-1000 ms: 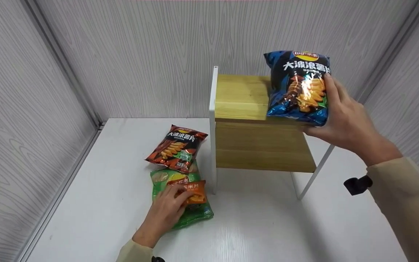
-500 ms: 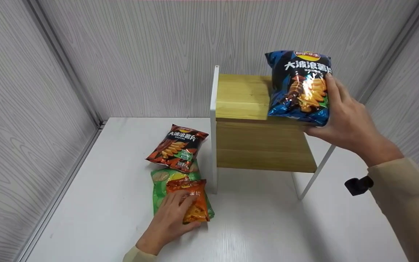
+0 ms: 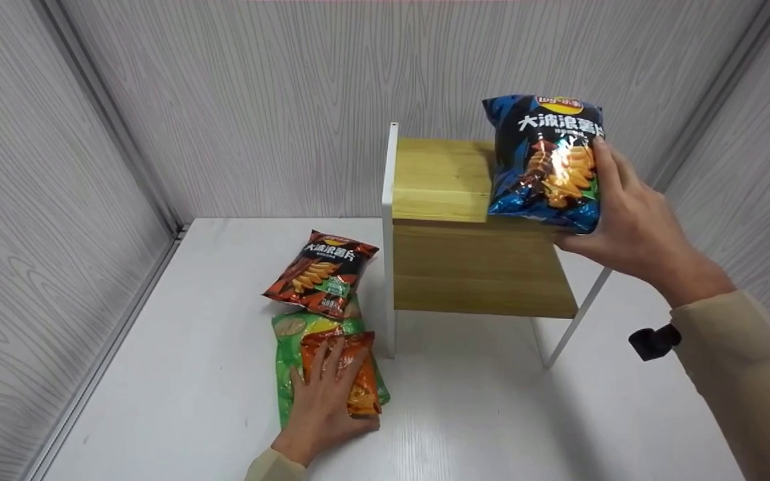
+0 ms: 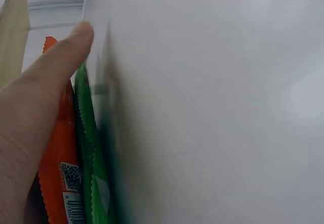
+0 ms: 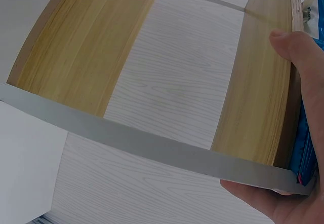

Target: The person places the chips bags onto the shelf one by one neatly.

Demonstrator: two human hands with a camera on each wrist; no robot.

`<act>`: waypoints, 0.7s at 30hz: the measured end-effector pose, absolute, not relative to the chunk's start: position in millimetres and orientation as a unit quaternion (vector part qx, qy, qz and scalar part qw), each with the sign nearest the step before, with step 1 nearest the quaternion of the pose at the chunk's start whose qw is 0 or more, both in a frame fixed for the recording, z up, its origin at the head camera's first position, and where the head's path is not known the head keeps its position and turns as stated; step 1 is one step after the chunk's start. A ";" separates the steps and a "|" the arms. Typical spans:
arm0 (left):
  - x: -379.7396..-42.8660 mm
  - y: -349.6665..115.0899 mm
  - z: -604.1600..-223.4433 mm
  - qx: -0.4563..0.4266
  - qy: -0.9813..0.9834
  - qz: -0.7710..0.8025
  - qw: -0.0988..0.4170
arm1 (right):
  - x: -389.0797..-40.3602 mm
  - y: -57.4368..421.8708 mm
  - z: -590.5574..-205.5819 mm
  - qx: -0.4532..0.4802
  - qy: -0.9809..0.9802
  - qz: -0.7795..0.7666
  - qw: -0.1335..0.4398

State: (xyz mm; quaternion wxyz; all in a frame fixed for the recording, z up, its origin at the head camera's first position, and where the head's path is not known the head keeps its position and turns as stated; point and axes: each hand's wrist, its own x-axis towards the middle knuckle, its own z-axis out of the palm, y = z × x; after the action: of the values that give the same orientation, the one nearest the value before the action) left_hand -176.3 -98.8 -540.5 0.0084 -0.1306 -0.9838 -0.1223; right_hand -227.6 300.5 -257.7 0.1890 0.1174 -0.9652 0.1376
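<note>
My left hand lies with spread fingers over an orange snack bag, its thumb along the near edge. Under that bag is a green chip bag, flat on the white table; both bags' edges show beside the thumb in the left wrist view. At the right, my right hand grips a blue-black chip bag standing on the upper board of a small shelf. In the right wrist view its thumb touches the board; the bag is mostly hidden there.
A red-black chip bag lies behind the green one, overlapping its far end. The shelf has a lower wooden board and a white side panel close to the bags. Grey wood-patterned walls enclose the table.
The orange bag has come down flatter on the green bag and toward me. My left hand has gone from pinching its edge to spread fingers on top. My right hand stays in place.
</note>
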 end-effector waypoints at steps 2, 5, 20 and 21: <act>-176.1 -99.1 -542.4 -0.137 -0.983 -0.122 0.019 | -227.7 300.5 -257.1 0.119 -0.965 0.137 0.191; -175.9 -100.3 -542.7 -0.151 -0.979 -0.131 0.036 | -227.4 301.2 -256.6 0.119 -0.964 0.137 0.194; -173.2 -109.0 -540.4 -0.155 -0.970 -0.188 0.016 | -228.9 300.7 -259.5 0.124 -0.963 0.130 0.199; -173.2 -109.2 -540.0 -0.154 -0.970 -0.188 0.016 | -228.9 300.7 -259.5 0.124 -0.963 0.131 0.198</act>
State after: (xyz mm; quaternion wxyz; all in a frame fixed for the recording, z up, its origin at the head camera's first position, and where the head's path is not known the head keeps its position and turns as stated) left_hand -173.2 -109.2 -540.0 0.0165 -0.1543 -0.9699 -0.1879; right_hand -228.9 300.7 -259.5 0.1982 0.1238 -0.9635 0.1307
